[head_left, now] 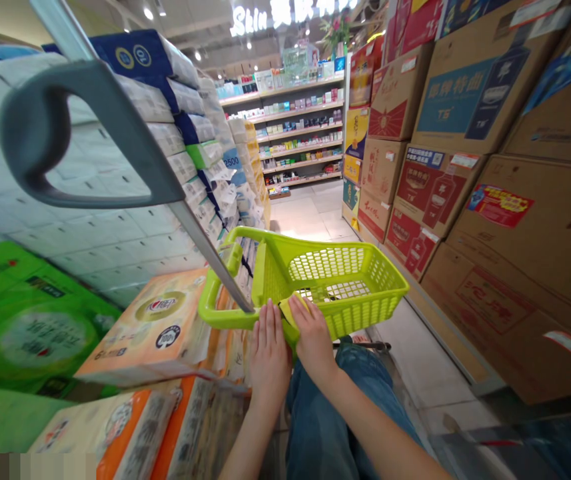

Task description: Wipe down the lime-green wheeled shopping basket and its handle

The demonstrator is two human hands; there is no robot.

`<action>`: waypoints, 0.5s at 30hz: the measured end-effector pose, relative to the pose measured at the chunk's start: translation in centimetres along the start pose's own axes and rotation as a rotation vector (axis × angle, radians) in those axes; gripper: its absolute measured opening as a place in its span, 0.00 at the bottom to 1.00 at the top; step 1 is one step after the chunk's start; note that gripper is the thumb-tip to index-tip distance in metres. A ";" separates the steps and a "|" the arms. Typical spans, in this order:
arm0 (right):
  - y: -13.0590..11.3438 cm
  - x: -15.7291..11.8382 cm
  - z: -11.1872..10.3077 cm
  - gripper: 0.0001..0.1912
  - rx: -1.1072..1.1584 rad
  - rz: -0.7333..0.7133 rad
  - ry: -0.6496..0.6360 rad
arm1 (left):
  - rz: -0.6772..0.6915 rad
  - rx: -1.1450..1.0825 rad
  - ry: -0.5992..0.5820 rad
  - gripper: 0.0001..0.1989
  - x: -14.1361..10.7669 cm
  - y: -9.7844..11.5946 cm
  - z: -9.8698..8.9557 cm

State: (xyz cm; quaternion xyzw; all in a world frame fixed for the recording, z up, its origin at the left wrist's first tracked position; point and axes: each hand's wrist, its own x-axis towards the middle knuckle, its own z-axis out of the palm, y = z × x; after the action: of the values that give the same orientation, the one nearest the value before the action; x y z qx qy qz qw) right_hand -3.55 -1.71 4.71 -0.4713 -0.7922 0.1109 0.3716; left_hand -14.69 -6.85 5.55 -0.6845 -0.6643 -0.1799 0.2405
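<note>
A lime-green plastic mesh shopping basket [338,287] sits low in front of me, its near rim level with my hands. My left hand [269,353] lies with straight fingers against the near edge of the basket. My right hand [312,340] rests on a small yellow packet [292,313] at the rim, and its fingers cover part of that packet. The basket's grey loop handle [130,123] rises to the upper left on a metal pole [210,260]. Most of the basket's inside is hidden by its walls and my hands.
Stacked tissue packs [150,327] and green-wrapped cartons [30,320] form a wall on the left. Printed cardboard cartons [495,200] tower on the right. A tiled aisle floor [305,213] leads to store shelves [300,133]. My denim-covered legs [325,413] show below the basket.
</note>
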 end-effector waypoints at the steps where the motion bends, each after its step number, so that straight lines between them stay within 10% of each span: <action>1: -0.7 0.2 0.2 0.43 0.014 -0.012 -0.005 | -0.002 0.007 0.003 0.38 0.0 0.0 0.0; 5: 0.1 0.2 -0.1 0.43 0.037 -0.085 -0.023 | -0.013 -0.005 -0.018 0.38 -0.1 0.0 0.0; 15: 12.7 -2.7 -4.2 0.42 -0.148 0.051 0.132 | -0.023 -0.045 -0.018 0.41 0.2 0.3 -0.4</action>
State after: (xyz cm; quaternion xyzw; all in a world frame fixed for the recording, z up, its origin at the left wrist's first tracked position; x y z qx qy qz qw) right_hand 8.61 2.10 -0.33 -0.5240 -0.7596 0.0300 0.3842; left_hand -14.37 -6.92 5.91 -0.6837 -0.6700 -0.1913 0.2167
